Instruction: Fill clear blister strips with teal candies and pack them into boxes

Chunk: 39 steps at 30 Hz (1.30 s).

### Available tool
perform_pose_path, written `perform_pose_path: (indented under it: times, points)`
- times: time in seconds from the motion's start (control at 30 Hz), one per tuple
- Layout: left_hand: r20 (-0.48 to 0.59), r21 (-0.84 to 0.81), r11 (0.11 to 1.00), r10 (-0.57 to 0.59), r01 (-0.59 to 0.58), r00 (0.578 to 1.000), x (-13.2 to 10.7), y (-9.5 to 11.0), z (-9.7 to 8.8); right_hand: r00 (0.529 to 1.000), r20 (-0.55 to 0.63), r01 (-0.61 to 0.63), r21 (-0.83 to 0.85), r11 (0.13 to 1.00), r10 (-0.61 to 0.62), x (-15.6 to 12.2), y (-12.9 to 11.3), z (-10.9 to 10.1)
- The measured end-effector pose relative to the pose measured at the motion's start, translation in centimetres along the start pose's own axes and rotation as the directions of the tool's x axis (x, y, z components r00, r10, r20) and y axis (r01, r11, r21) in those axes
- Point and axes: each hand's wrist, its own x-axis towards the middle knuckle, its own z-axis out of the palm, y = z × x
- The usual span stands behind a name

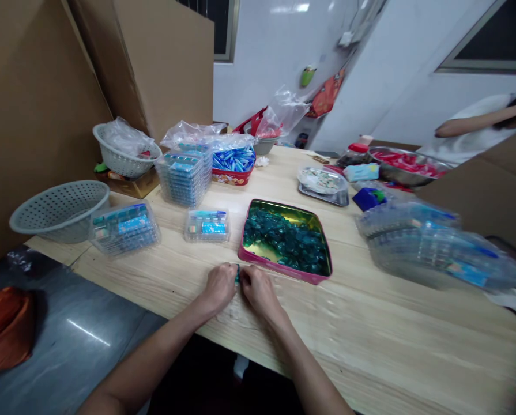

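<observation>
Close to the table's front edge, my left hand (220, 290) and my right hand (260, 292) meet with fingers closed. A small teal piece (237, 273) shows between their fingertips, pinched from both sides; its exact shape is mostly hidden. Just beyond my right hand lies a pink-rimmed tin (283, 267) with a gold inside, holding a heap of dark teal translucent pieces (298, 239). To the left of the tin sits a short stack of clear plastic cases (207, 226) with blue and teal contents. Another case stack (125, 229) leans farther left.
A grey perforated basket (63, 207) stands at the left edge. Behind are a tall case stack (184, 176) and a red tin of blue items (234, 164). More clear cases (434, 242) lie right. A person in a white sleeve (469, 127) is at the far right.
</observation>
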Motion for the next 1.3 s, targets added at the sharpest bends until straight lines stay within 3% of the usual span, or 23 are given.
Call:
perform_pose_path:
  times: [0.07,0.13,0.2,0.27,0.33,0.43,0.5,0.6,0.67,0.73,0.83,0.93,1.0,1.13,1.3]
  points:
    - [-0.002,-0.004,1.0,0.018,-0.018,1.0,-0.2,-0.1,-0.6,0.999,0.021,-0.048,0.164,0.985,0.045,-0.1,0.5,-0.3]
    - [-0.031,-0.009,1.0,0.029,-0.029,0.999,-0.6,0.0,-1.3,0.987,0.11,-0.158,0.461,0.873,0.121,-0.3,0.9,-0.8]
    - [-0.1,-0.107,0.994,0.006,-0.016,0.995,-1.1,0.2,-1.9,0.964,0.22,-0.264,0.734,0.626,0.148,-0.7,1.1,-1.4]
    - [-0.112,-0.373,0.928,-0.057,0.012,0.992,-1.9,0.7,-2.1,0.959,0.255,-0.285,0.875,0.392,0.126,-1.3,0.9,-1.9]
    - [-0.022,-0.695,0.716,-0.107,0.062,0.994,-2.5,1.3,-2.0,0.966,0.233,-0.256,0.927,0.275,0.114,-1.8,0.5,-2.1]
    - [0.103,-0.918,0.37,-0.123,0.142,0.987,-3.3,1.7,-1.7,0.971,0.196,-0.224,0.945,0.24,0.137,-2.5,0.0,-1.9]
    - [0.151,-0.955,0.236,-0.134,0.18,0.979,-3.5,1.6,-1.7,0.969,0.188,-0.223,0.945,0.238,0.162,-2.7,-0.1,-1.7]
    - [0.2,-0.967,0.139,-0.117,0.215,0.973,-3.7,1.2,-2.0,0.957,0.212,-0.254,0.943,0.216,0.2,-2.8,-0.1,-1.5]
    - [0.176,-0.968,0.16,-0.122,0.195,0.977,-3.7,0.8,-2.0,0.947,0.241,-0.286,0.933,0.219,0.212,-2.7,0.0,-1.4]
    - [0.128,-0.956,0.245,-0.138,0.159,0.982,-3.5,0.4,-1.7,0.945,0.264,-0.31,0.912,0.267,0.195,-2.6,0.2,-1.2]
    - [0.055,-0.869,0.479,-0.148,0.12,0.987,-3.0,-0.3,-1.0,0.957,0.247,-0.289,0.865,0.411,0.152,-2.3,0.7,-0.5]
    - [-0.015,-0.608,0.789,-0.114,0.081,0.993,-2.5,-0.7,-0.3,0.981,0.148,-0.192,0.779,0.597,0.124,-2.0,1.1,0.4]
    - [-0.053,-0.425,0.904,-0.078,0.048,0.996,-2.2,-0.8,-0.1,0.992,0.068,-0.121,0.675,0.727,0.103,-1.8,1.2,1.0]
    - [-0.08,-0.261,0.965,-0.042,0.02,0.996,-2.0,-0.6,0.1,0.998,-0.042,-0.023,0.417,0.909,0.044,-1.4,0.9,1.4]
    - [-0.058,-0.159,0.987,0.0,-0.009,0.998,-2.1,-0.3,0.4,0.996,-0.09,0.044,0.186,0.982,-0.028,-1.6,-0.2,1.4]
